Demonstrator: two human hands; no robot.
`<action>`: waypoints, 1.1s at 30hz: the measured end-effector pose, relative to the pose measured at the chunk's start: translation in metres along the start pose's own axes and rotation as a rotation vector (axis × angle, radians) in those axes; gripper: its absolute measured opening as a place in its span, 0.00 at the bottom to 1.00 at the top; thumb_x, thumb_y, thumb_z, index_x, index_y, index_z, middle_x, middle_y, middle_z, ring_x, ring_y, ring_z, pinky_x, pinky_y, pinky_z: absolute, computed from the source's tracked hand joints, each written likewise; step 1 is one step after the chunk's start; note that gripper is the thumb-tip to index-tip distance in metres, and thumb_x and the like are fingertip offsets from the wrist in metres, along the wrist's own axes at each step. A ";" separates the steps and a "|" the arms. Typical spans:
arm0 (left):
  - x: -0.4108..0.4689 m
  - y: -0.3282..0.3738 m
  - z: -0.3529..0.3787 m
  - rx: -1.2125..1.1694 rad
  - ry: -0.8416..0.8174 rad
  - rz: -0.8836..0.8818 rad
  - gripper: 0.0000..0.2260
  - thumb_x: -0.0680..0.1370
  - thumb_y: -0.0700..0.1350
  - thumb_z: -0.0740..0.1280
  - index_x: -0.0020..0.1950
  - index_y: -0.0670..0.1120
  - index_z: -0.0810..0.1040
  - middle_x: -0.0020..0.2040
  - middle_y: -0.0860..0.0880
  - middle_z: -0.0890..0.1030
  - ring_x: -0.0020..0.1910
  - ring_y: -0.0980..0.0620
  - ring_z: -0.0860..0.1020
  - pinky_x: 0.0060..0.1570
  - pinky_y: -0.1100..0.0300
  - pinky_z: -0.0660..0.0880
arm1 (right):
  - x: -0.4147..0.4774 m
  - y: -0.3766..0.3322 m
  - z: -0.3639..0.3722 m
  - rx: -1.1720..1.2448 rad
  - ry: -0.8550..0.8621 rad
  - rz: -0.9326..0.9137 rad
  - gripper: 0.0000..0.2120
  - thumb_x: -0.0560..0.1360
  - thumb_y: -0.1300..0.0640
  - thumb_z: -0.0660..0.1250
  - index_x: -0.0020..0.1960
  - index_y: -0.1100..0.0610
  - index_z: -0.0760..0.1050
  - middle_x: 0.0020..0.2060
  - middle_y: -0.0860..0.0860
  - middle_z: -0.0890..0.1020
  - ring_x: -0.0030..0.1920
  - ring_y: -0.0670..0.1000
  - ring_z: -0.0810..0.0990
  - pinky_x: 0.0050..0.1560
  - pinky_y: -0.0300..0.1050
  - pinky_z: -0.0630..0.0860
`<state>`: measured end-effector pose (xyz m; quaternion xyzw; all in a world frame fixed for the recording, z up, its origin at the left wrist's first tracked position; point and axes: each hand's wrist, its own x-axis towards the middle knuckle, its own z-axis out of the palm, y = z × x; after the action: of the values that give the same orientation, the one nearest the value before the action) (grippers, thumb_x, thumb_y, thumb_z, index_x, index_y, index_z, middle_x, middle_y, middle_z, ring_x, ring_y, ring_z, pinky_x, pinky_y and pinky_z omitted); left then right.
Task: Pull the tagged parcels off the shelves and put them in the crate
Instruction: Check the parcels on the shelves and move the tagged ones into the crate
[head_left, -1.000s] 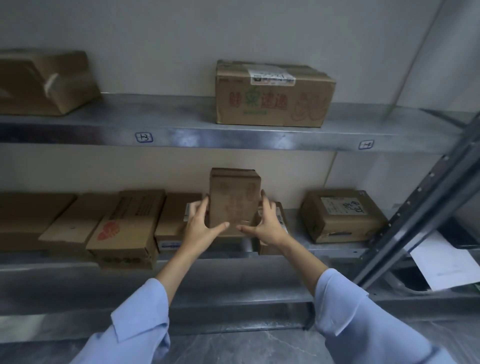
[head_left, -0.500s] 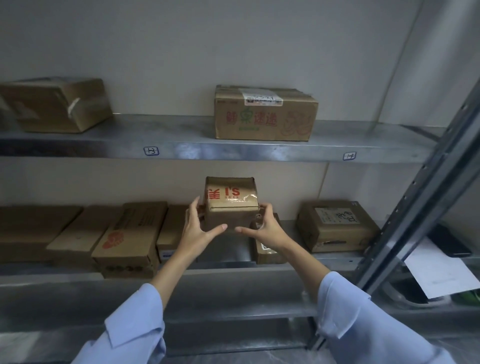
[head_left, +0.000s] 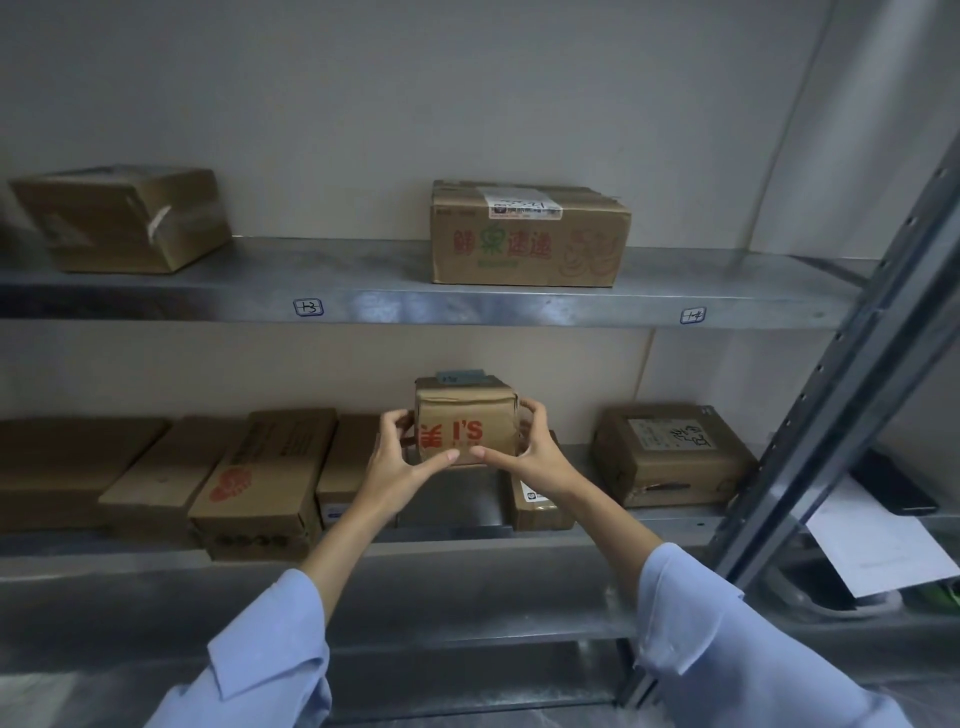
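Your left hand (head_left: 400, 462) and right hand (head_left: 535, 457) clamp the small parcel (head_left: 465, 426) between them, fingers curled round its sides, thumbs under its front edge. Bare lower shelf (head_left: 447, 504) lies beneath, with open air above to the upper shelf (head_left: 467, 312). A flat box (head_left: 348, 467) crowds your left wrist, a short box (head_left: 537, 504) sits under your right, and the steel upright (head_left: 857, 389) stands well to the right.

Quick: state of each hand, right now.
Left hand: holding the small box, left side.
Right hand: holding the same box, right side.

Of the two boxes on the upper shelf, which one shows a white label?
The right-hand box, printed in red and green, has a white label on top. The left box shows only tape.
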<state>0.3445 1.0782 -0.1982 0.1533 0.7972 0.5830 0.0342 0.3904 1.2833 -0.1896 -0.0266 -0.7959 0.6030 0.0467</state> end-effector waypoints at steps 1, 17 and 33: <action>0.000 -0.001 0.000 -0.009 0.001 -0.008 0.32 0.71 0.49 0.76 0.68 0.52 0.60 0.64 0.53 0.68 0.64 0.57 0.67 0.58 0.60 0.65 | 0.000 0.000 0.001 -0.001 0.004 0.004 0.46 0.64 0.47 0.80 0.70 0.48 0.53 0.68 0.50 0.67 0.67 0.48 0.71 0.65 0.44 0.74; 0.004 -0.015 0.004 0.137 0.059 0.083 0.44 0.66 0.47 0.80 0.76 0.55 0.60 0.68 0.51 0.66 0.67 0.51 0.69 0.67 0.49 0.70 | 0.001 0.004 0.010 -0.199 0.072 -0.082 0.56 0.60 0.53 0.84 0.77 0.49 0.52 0.65 0.48 0.63 0.66 0.44 0.64 0.69 0.41 0.64; 0.026 -0.007 -0.044 0.153 -0.271 0.142 0.37 0.64 0.57 0.79 0.71 0.59 0.69 0.70 0.58 0.72 0.65 0.61 0.73 0.67 0.53 0.70 | 0.000 0.008 -0.015 -0.083 0.004 -0.056 0.46 0.64 0.66 0.80 0.73 0.47 0.59 0.62 0.44 0.76 0.65 0.41 0.74 0.62 0.43 0.76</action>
<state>0.3081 1.0431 -0.1876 0.2885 0.8146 0.4953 0.0885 0.3917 1.2994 -0.1934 -0.0075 -0.8206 0.5679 0.0639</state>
